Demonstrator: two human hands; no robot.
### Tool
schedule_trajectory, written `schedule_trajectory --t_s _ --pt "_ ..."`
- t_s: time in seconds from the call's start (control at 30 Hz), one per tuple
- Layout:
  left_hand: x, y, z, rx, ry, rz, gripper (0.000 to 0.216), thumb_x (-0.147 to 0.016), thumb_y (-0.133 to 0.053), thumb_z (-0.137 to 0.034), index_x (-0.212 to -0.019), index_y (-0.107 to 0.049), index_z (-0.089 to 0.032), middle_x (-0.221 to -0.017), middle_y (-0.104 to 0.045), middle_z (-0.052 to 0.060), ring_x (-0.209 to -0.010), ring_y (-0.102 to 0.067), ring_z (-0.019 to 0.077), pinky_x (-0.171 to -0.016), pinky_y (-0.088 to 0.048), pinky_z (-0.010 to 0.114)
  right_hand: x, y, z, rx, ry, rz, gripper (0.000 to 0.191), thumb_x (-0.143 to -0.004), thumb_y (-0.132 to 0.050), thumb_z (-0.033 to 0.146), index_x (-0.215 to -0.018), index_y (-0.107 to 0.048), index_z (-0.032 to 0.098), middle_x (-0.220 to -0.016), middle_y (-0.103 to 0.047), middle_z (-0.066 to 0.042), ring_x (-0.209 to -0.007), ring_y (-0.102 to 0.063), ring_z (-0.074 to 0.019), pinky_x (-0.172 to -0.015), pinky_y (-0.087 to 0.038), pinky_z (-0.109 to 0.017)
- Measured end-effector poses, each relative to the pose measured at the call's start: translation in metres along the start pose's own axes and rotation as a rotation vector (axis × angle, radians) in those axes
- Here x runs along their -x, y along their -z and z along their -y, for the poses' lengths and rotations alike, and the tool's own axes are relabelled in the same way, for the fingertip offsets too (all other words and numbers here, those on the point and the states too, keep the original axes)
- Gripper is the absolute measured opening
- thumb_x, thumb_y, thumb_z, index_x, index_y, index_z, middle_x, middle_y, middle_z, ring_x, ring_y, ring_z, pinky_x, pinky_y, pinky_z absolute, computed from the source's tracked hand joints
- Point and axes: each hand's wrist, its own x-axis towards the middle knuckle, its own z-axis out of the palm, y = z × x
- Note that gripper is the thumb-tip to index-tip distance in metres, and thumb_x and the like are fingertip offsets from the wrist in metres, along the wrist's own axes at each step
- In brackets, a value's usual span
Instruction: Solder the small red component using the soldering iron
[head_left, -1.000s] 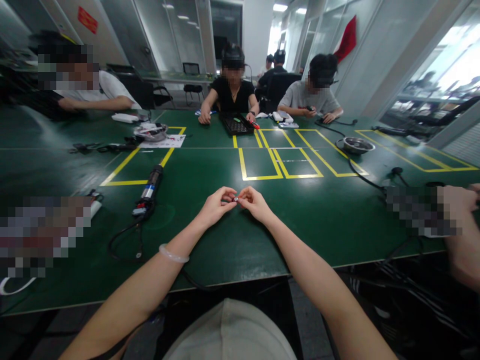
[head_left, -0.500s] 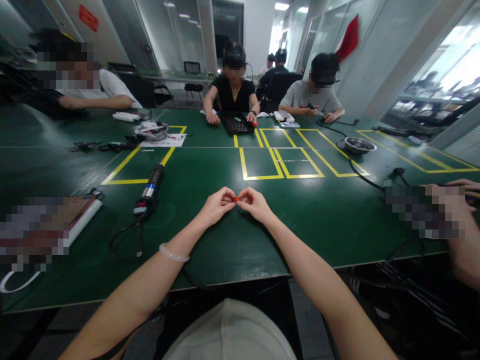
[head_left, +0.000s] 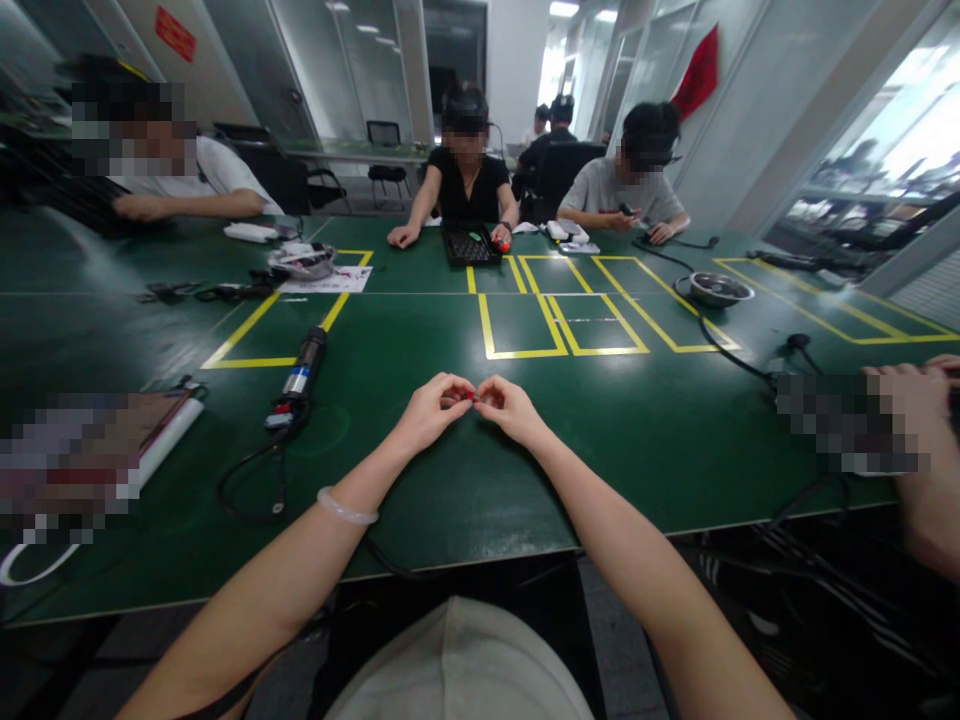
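Observation:
Above the green table (head_left: 465, 470), my left hand (head_left: 441, 408) and my right hand (head_left: 506, 408) meet fingertip to fingertip. Between them is a small red piece (head_left: 469, 396), pinched in the left fingers; it is too small to name and mostly covered. The right thumb and forefinger are closed at its right end, where a tiny greyish bit shows. Whether they grip the same piece or a second one, I cannot tell. To the left of my hands lies a black cylindrical tool (head_left: 306, 362) with a silver and blue band and a cord.
Yellow tape rectangles (head_left: 525, 355) mark the table. A metal bowl (head_left: 720, 288) and a black cable (head_left: 705, 335) lie at the right, near another person's hands (head_left: 911, 410). A bag (head_left: 161, 450) lies at the left. Across sits a person with a black tray (head_left: 471, 262).
My hands stay nearly in place. The orange-red colour at the right fingertips now looks greyish. Across the table, the person's hand beside the black tray has moved outward to the left.

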Motion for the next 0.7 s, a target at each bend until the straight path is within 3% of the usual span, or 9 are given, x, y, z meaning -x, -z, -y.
schedule_trajectory --t_s 0.4,0.7 --pt "0.0027 -0.0052 -0.0049 -0.074 -0.128 -0.044 0.025 -0.083 -0.061 -0.023 -0.108 -0.058 -0.019 -0.097 -0.06 0.004 -0.089 -0.06 0.015 -0.084 -0.053 0.031 0.0013 -0.002 0.0014 0.018 -0.011 0.053 0.014 -0.075 -0.06 0.025 -0.086 -0.055 0.018 -0.068 -0.054 0.005 -0.057 -0.045 -0.0095 -0.057 -0.036 -0.023" --pt "-0.0006 0.0012 0.0008 -0.09 -0.087 -0.05 0.023 -0.086 -0.059 -0.03 -0.106 -0.064 -0.02 -0.098 -0.063 0.004 -0.089 -0.062 0.0158 -0.08 -0.052 0.03 -0.0009 -0.0027 -0.0049 -0.154 -0.076 0.061 0.021 -0.074 -0.066 0.032 -0.085 -0.056 0.018 -0.074 -0.059 0.001 -0.062 -0.052 -0.0108 -0.061 -0.043 -0.024"
